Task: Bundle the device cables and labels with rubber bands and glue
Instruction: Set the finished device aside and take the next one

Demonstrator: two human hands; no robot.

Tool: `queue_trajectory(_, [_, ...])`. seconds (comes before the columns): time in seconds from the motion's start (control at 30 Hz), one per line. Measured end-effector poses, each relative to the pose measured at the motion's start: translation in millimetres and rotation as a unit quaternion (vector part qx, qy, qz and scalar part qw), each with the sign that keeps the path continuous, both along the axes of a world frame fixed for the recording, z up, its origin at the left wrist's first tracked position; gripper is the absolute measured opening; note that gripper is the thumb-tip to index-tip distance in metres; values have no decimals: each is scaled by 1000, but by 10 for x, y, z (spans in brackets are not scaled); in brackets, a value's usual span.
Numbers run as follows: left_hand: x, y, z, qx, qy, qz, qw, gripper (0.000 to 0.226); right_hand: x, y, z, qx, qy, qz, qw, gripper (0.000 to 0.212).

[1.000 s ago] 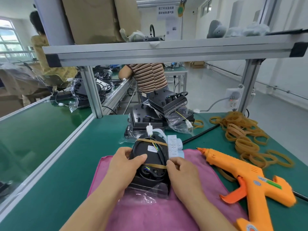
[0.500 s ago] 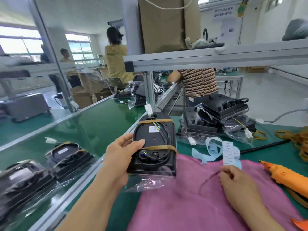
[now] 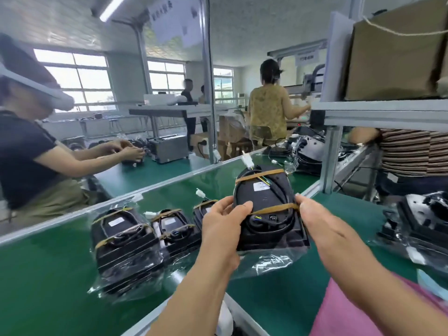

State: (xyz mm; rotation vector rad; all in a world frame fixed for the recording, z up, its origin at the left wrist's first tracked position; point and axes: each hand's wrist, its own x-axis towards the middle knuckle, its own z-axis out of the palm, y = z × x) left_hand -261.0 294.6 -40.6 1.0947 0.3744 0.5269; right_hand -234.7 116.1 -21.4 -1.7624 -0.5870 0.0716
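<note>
device is up in the air over the edge of the green belt, cable coiled under two rubber bands. I judge it rigid with some weight. The loose plastic bag looks slippery, so I'd hold the hard side edges. Left hand and right hand each curl round one edge. Banded units lie to the left.

**Banded device held over counter**

The left hand gripped the left edge of the black device, thumb on its top face. The right hand held the right edge, thumb touching the lower rubber band. An upper rubber band crossed the coiled cable. A white connector projected at the top. A clear plastic bag hung beneath. Banded units lay side by side on the green counter at left, and a pink cloth lay at lower right.
</note>
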Motion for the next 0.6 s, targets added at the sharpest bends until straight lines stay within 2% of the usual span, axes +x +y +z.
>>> queue_trajectory(0.1, [-103,316,85,9,-20,52,998,36,35,420,42,35,7,36,999,51])
queue_trajectory(0.27, [-268,776,172,23,-17,130,991,34,60,1055,18,34,34,94,994,51])
queue_trajectory(0.43, [-303,1090,108,59,17,202,977,5,186,1622,-55,41,96,123,987,50])
queue_trajectory(0.53, [-246,1235,38,140,71,248,956,24,320,1965,-166,26,125,138,982,58])
queue_trajectory(0.6, [-178,1323,-24,191,129,263,937,56,402,2152,-225,15,134,139,981,62])
